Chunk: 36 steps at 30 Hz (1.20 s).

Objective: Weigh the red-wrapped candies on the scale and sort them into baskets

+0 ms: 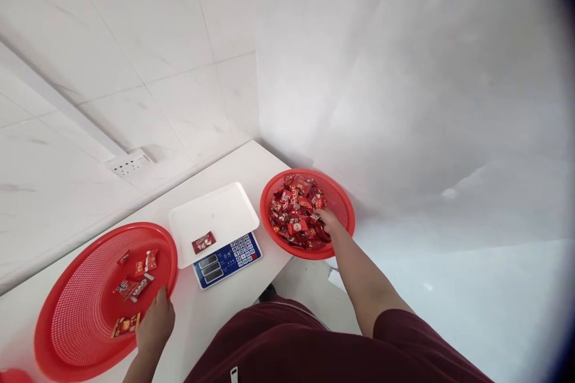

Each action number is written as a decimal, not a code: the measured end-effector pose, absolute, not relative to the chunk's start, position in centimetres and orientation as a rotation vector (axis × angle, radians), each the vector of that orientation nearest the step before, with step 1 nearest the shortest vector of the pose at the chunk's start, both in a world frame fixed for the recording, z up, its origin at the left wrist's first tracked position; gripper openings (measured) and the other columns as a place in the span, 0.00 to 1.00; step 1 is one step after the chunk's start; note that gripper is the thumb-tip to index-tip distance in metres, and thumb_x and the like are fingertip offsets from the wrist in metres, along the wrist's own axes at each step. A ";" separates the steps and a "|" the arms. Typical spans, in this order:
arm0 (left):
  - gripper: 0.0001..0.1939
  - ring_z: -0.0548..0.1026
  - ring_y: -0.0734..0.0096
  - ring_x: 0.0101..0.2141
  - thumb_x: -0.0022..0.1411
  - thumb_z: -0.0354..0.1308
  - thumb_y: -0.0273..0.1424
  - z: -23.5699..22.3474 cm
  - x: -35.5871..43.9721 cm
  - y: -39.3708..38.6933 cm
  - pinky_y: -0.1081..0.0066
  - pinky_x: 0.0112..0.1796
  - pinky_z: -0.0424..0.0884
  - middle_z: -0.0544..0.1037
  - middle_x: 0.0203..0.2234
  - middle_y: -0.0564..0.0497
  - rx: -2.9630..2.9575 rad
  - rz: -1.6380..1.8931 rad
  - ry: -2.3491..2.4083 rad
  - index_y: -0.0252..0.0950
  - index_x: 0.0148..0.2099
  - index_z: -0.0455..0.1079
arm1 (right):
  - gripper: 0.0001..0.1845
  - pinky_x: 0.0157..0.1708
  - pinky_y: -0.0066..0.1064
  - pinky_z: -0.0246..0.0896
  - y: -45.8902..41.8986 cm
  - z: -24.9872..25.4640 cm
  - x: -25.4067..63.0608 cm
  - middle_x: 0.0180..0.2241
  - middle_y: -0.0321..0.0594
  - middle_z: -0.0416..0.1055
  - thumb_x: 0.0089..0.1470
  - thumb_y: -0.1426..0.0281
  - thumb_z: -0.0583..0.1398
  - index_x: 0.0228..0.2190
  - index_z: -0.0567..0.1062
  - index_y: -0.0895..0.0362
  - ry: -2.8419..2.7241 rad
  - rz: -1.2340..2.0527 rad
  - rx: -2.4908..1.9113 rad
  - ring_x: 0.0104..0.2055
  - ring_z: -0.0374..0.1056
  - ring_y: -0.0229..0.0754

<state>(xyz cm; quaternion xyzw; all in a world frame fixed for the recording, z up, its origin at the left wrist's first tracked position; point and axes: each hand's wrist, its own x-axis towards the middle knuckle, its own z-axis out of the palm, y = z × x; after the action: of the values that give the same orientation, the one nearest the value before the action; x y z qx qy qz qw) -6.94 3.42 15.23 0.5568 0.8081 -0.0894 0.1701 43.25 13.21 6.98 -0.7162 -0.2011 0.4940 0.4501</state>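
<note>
My left hand (156, 318) is closed at the near rim of a large red plastic basket (72, 293), its fingers curled over the edge. A few wrapped candies (146, 263) lie scattered inside that basket. To the right, my right hand (327, 221) reaches into a second red basket (342, 203), heaped with small red wrapped candies (294, 200). Its fingers are pressed together on a candy at the right side of the heap; the fingertips are partly hidden. Between the baskets stands a digital scale (227, 260) with a white tray (215, 206). One dark red packet (203, 242) rests on the tray.
Both baskets and the scale stand on a white table (188, 311) against a tiled wall. A power socket (130, 163) sits on the wall behind. A pale sheet-like surface (417, 102) rises at the right. Another red rim (13, 376) shows at the lower left.
</note>
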 end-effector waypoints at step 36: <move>0.23 0.75 0.50 0.41 0.64 0.30 0.28 15.4 -6.7 3.2 0.56 0.34 0.69 0.73 0.45 0.34 1.564 -0.297 2.300 0.31 0.56 0.58 | 0.22 0.21 0.21 0.69 12.4 11.3 39.6 0.37 0.36 0.72 0.49 0.75 0.63 0.45 0.67 0.51 -0.316 1.610 -1.418 0.32 0.74 0.36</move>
<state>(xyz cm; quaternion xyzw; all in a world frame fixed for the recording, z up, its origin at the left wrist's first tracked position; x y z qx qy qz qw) -6.73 3.17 15.41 0.5508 0.8101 -0.1048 0.1713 39.63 12.37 11.35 -0.5779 -0.1290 0.6562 0.4677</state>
